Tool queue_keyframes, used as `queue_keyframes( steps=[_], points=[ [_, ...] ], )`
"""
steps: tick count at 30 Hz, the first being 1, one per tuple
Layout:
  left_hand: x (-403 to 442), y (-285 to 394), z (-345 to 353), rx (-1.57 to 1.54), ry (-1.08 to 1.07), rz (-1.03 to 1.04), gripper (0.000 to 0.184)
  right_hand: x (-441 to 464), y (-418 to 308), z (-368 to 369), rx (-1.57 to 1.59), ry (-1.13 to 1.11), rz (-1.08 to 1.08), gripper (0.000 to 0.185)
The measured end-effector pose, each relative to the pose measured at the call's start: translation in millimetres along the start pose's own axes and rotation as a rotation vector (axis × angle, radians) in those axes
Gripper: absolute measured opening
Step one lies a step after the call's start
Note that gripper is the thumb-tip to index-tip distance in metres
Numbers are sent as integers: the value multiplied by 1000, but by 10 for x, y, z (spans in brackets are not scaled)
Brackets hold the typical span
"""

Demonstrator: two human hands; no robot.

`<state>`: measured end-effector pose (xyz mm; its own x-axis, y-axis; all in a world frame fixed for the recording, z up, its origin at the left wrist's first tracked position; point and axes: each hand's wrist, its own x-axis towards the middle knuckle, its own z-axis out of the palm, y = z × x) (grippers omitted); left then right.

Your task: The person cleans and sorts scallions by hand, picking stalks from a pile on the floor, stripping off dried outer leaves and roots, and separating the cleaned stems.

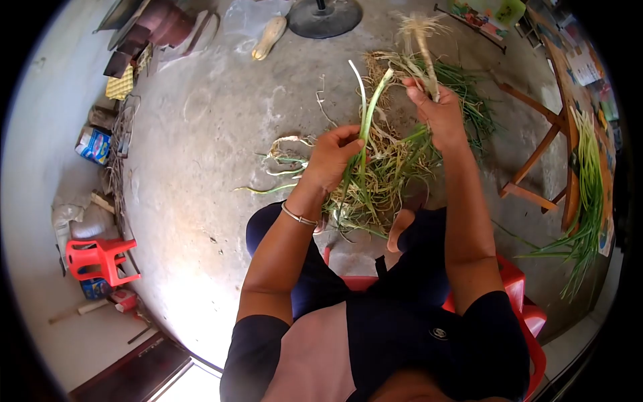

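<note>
My left hand point(329, 159), with a bangle at its wrist, is closed around a peeled scallion point(372, 110) whose pale end points up and away. Pinched in my right hand point(440, 114) is a scallion root end point(424, 50) with shaggy roots at its top and dry outer leaves hanging beside it. Below and between both hands lies a tangled heap of peeled leaves and roots point(388, 177) on the floor. Untrimmed scallions point(472, 100) lie just beyond my right hand. A few loose stalks point(278, 173) are left of the heap.
At the right stands a wooden table point(569, 144) with long green scallions point(588, 174) draped over its edge. A tan squash point(269, 38) and a round black base point(326, 19) are on the floor ahead. A small red chair point(100, 260) stands by the left wall.
</note>
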<state>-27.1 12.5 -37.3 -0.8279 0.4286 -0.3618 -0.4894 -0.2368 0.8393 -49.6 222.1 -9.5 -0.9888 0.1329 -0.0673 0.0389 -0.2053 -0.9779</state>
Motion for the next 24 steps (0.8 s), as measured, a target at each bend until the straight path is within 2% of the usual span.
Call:
queue_keyframes(
  steps=[2, 4, 8, 10, 11, 13, 14, 16, 18, 24],
  points=[
    [-10, -12, 10, -10, -9, -21, 24, -23, 17, 110, 2, -60, 15, 20],
    [4, -45, 14, 128, -108, -20, 24, -70, 75, 190, 3, -113, 48, 20],
    [-10, -42, 53, 52, -200, -77, 23, -42, 149, 264, -149, -150, 8, 25],
    [-5, 13, 38, 50, -180, -79, 20, -29, 101, 274, 32, -149, 2, 27],
    [9, 54, 1, -54, -79, 16, 18, -8, 88, 241, 47, -123, 31, 23],
    [15, 163, -56, -276, 46, 163, 11, 19, 96, 122, -20, -158, 75, 21],
    [17, 190, -96, -275, 46, 164, 11, 18, 103, 98, -84, -187, 127, 20],
    [31, 242, -178, -378, 107, 311, 11, -35, 149, 132, -82, -248, 177, 17],
    [27, 256, -213, -414, 105, 326, 11, -85, 225, 198, -115, -360, 249, 19],
    [6, 271, -198, -433, 144, 325, 11, -163, 211, 313, -237, -499, 303, 26]
  ],
)
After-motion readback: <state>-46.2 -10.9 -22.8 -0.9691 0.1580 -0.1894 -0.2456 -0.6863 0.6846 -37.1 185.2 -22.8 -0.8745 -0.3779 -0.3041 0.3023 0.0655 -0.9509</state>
